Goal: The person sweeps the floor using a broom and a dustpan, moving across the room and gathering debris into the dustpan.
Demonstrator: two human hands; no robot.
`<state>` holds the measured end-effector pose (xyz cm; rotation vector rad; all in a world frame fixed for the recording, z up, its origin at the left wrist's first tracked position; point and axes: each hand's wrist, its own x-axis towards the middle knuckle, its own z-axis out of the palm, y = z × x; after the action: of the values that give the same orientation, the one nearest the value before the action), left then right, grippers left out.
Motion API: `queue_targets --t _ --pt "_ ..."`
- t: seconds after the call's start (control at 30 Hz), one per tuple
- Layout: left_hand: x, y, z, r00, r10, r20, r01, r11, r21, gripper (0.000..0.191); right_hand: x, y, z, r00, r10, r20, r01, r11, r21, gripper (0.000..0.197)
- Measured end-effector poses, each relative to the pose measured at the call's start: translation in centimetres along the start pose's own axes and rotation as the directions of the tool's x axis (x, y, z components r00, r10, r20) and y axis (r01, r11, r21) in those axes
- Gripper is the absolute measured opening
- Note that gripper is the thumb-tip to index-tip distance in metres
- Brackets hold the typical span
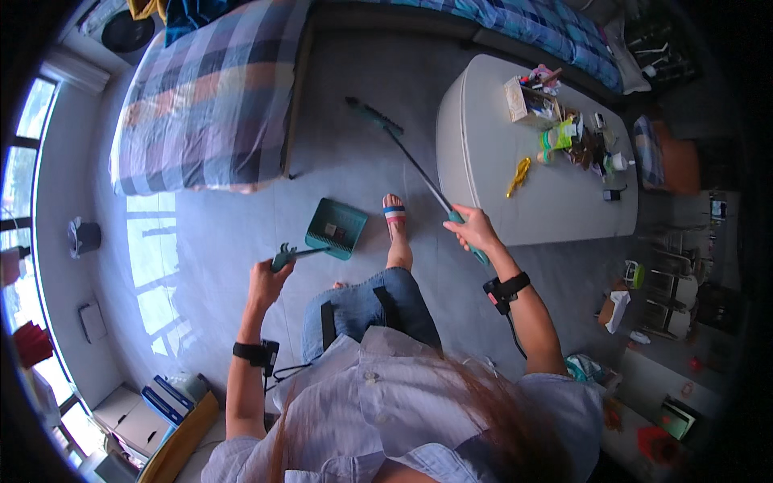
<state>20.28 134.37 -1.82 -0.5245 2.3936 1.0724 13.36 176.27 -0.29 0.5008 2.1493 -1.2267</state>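
My left hand [269, 282] is closed around the green handle end of a long-handled dustpan [327, 218]. Its green pan is on the grey floor, left of my sandalled foot [395, 212], and a few small scraps [331, 229] lie inside it. With my right hand [474, 229] I grip the green handle of a broom [416, 164]. The broom's metal stick slants away to the upper left. Its dark bristled head [374, 116] is over the floor between the bed and the table; whether it touches the floor I cannot tell.
A white table [495, 199] at right bears a box of small items [524, 102], a yellow wrapper [519, 177] and other clutter. A checked-cloth bed [205, 115] stands upper left. By the window wall is a small bin [84, 237]. Blue binders [167, 399] stand lower left.
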Motion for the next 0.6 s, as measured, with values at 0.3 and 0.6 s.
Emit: queue_targets --t 0.3,0.6 --pt "7.8 8.0 0.8 0.960 -0.280 0.003 0.280 0.960 -0.018 0.035 29.5 -4.9 -11.3 0.952 -0.153 -0.266 0.086 0.965 -0.246 0.048" --pt "13.3 12.1 0.9 0.900 -0.426 -0.095 0.433 0.898 0.074 0.034 50.6 -8.9 -18.0 0.878 0.126 -0.461 -0.204 0.971 -0.122 0.026"
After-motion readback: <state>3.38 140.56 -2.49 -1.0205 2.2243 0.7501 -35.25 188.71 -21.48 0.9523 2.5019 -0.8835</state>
